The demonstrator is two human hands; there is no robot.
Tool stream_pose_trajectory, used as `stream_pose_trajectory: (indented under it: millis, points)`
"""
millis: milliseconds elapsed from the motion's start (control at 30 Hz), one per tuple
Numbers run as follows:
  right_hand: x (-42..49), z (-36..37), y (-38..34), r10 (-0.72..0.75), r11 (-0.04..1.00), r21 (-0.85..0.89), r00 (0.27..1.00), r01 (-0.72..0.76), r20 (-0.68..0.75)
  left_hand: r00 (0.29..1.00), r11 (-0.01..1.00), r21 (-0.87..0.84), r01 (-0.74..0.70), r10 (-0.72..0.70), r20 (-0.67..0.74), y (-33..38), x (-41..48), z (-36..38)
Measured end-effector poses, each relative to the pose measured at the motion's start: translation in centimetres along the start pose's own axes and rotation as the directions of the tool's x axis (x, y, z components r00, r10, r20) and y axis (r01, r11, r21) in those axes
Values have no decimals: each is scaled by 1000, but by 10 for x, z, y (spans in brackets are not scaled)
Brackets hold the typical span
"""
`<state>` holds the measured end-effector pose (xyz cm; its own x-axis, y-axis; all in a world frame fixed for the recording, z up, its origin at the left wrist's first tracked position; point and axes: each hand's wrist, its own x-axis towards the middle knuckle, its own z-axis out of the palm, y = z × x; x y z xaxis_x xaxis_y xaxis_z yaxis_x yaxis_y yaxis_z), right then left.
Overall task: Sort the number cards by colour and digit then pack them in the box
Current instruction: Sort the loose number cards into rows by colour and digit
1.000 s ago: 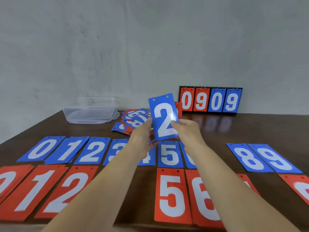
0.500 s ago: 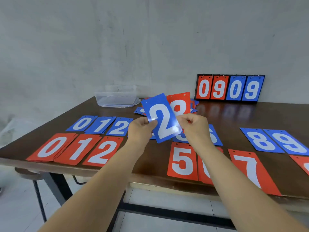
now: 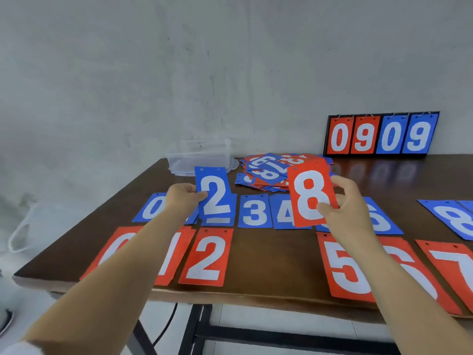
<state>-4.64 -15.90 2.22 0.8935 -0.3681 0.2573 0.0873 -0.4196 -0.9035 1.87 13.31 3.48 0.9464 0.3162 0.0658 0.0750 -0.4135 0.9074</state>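
Observation:
My left hand point(image 3: 183, 201) pinches a blue 2 card point(image 3: 214, 192) by its left edge, just above the blue 2 spot in the blue row point(image 3: 254, 211). A red 8 card point(image 3: 311, 193) stands upright in my right hand point(image 3: 343, 203), held over the blue 4 and 5. The red row point(image 3: 207, 257) lies along the table's front edge with 0, 1, 2, then 5, 6, 7. An unsorted pile of cards point(image 3: 271, 171) lies behind. The clear plastic box point(image 3: 202, 156) stands at the back left.
A black scoreboard stand point(image 3: 381, 134) reading 0909 leans on the wall at the back right. Blue 8 cards point(image 3: 455, 219) lie at the far right. The dark wooden table point(image 3: 271, 254) has a bare gap in the red row between 2 and 5.
The two cards were held together in front of me; now they are apart. My left hand carried the blue 2 left and down over the blue row, my right keeps the red 8.

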Motion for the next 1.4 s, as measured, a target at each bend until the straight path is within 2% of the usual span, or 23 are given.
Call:
stream_pose_trajectory:
  millis: [233,400,533,733,967,1067,1200,1300,1400]
  points:
    - [-12,4,-1,120,992,-28,991,-122,-52,987,975,203,-90,60,147,-25,53,13]
    - [-20,0,-3,111,987,-103,989,-121,-101,986,849,507,-149,86,146,-40,61,23]
    - [-26,-4,-1,97,986,-121,989,-111,-112,980,735,648,-199,134,149,-40,58,26]
    - [-39,-26,9,95,991,-80,983,-108,-159,956,702,652,-288,247,156,-33,51,37]
    - [-47,-72,26,84,991,-84,974,-104,-209,938,752,560,-347,283,200,-6,23,80]
    - [-48,-107,35,88,987,-110,968,-116,-235,932,756,545,-362,297,208,8,7,104]
    - [-45,-171,54,126,981,-111,954,-161,-271,918,707,586,-395,318,235,29,-13,138]
    - [-40,-219,74,166,969,-123,933,-215,-320,912,716,566,-409,337,232,43,-29,164]
    - [-34,-253,94,221,946,-161,925,-280,-311,911,722,557,-410,349,219,57,-46,186]
